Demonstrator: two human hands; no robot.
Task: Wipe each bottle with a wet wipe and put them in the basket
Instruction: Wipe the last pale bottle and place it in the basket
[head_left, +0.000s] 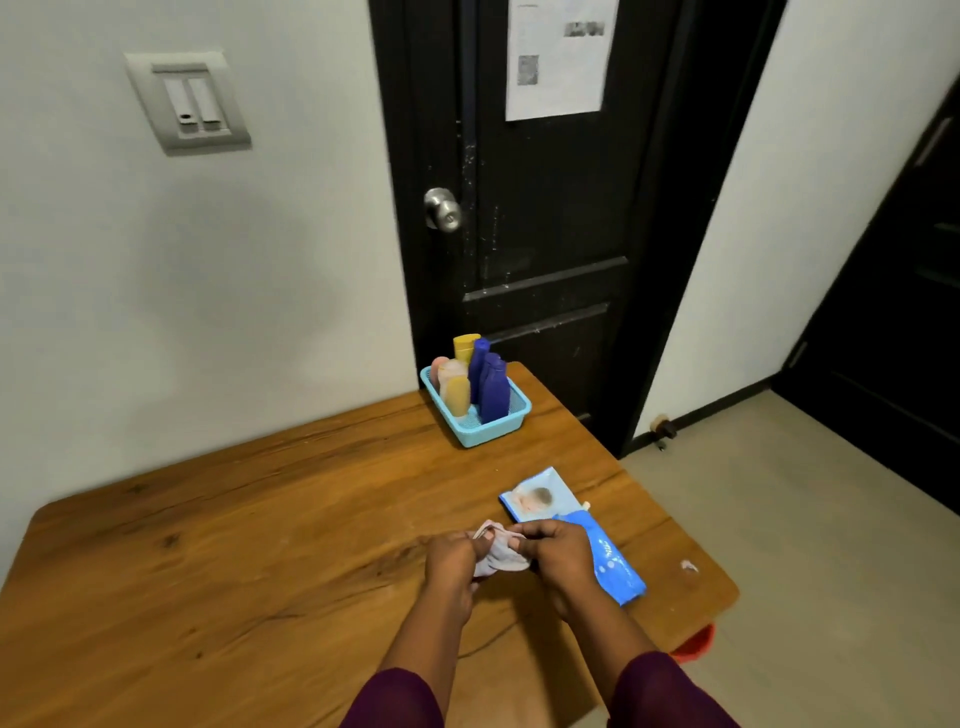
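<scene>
Head view: every bottle I can see is in the basket, and both my hands hold the wipe.

From the head camera, the bottles (491, 387) stand packed in the blue basket (496, 435) at the far corner of the table (234, 519). Their long sides go up and down and they lean a little. I see no bottle outside the basket, so I think the job is almost done. Nearer to me than the basket, my left hand (451, 564) and right hand (560, 557) are close together. Each one pinches the scrunched wet wipe (500, 557) between them. It is a ball, so it points no way. The wipe pack (615, 569) lies flat beside my right hand, one end toward the basket.
</scene>
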